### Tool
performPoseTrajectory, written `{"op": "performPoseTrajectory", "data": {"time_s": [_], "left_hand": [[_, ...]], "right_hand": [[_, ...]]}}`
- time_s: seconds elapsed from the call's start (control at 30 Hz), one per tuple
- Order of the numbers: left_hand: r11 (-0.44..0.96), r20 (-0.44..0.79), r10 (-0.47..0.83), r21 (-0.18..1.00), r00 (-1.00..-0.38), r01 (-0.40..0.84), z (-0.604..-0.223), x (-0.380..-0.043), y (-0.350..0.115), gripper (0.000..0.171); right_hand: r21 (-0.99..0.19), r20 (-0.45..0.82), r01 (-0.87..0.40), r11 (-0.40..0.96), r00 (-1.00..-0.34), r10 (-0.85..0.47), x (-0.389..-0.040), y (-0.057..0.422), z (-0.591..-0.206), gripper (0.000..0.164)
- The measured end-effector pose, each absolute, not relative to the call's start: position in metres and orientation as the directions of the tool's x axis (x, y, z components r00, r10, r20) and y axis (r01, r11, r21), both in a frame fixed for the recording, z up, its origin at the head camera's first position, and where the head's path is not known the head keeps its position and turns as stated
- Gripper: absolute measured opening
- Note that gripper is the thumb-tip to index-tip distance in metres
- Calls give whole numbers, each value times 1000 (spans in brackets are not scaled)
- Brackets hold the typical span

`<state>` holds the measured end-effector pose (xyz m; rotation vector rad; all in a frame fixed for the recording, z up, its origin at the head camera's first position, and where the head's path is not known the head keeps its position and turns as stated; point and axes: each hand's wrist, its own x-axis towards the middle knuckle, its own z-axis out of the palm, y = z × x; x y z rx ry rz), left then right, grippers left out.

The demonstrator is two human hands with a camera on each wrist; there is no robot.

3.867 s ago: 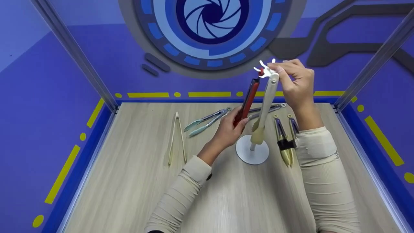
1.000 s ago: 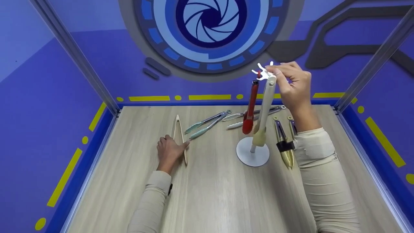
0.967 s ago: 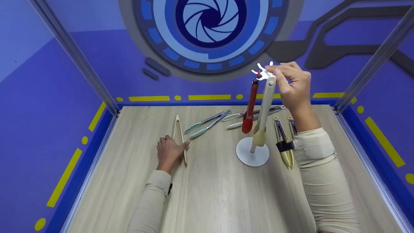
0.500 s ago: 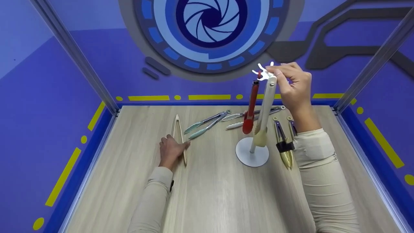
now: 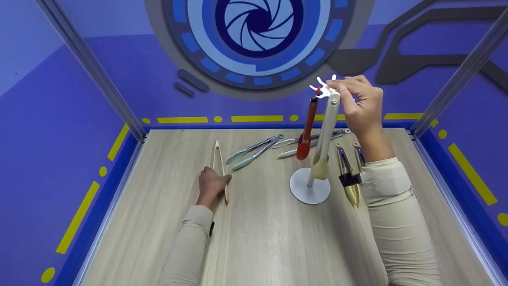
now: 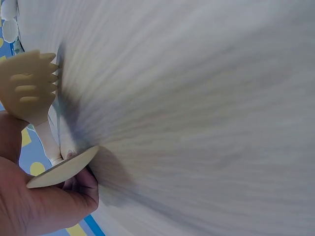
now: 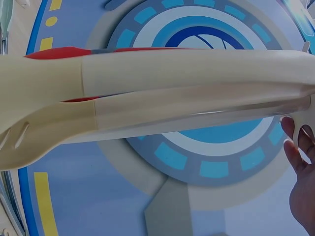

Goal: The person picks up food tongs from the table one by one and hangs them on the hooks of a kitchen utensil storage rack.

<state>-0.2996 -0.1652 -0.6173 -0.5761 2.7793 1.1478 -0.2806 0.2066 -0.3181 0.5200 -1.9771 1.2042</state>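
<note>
My left hand (image 5: 211,184) reaches over the cream tongs (image 5: 220,159) on the table, its fingers at one arm and its thumb at the other. In the left wrist view the tongs' slotted, toothed tip (image 6: 27,86) stands above the hand, and the other tip (image 6: 66,169) lies beside the curled fingers. My right hand (image 5: 364,101) pinches the hooked top of a white stand (image 5: 324,92). From its hooks hang red tongs (image 5: 308,123) and larger white tongs with cream tips (image 5: 328,127). The white tongs cross most of the right wrist view.
Tongs with teal tips (image 5: 254,153) lie spread near the back of the table. White-tipped tongs (image 5: 289,153) lie partly behind the hanging red ones. Gold-tipped tongs (image 5: 351,194) rest right of the stand's round base (image 5: 317,196), near the right wrist. Blue walls (image 5: 99,75) enclose the table.
Earlier my left hand held the red tongs at the hooks. Now they hang freely, and that hand has moved down left to the cream tongs, shifting slightly right lately. My right hand stays put.
</note>
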Motion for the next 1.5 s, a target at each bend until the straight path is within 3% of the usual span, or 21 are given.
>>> {"op": "performPoseTrajectory", "data": {"time_s": [0.23,0.8,1.07,1.5], "left_hand": [[613,-233,-317,689,-919,-386,-615,-297,-164,71],[612,-289,-290,677,-912,-409,-612,-296,-164,91],[618,-263,-303,678,-916,-399,-614,-295,-163,81],[604,-205,-310,712,-928,-359,-618,-291,-167,71]], "right_hand": [[-579,770,-668,468,-637,44,-280,206,-319,24],[-611,718,-593,525,-694,51,-279,207,-317,25],[-572,732,-590,569,-681,30,-299,220,-334,22],[-577,716,-574,582,-697,22,-299,221,-334,24]]}}
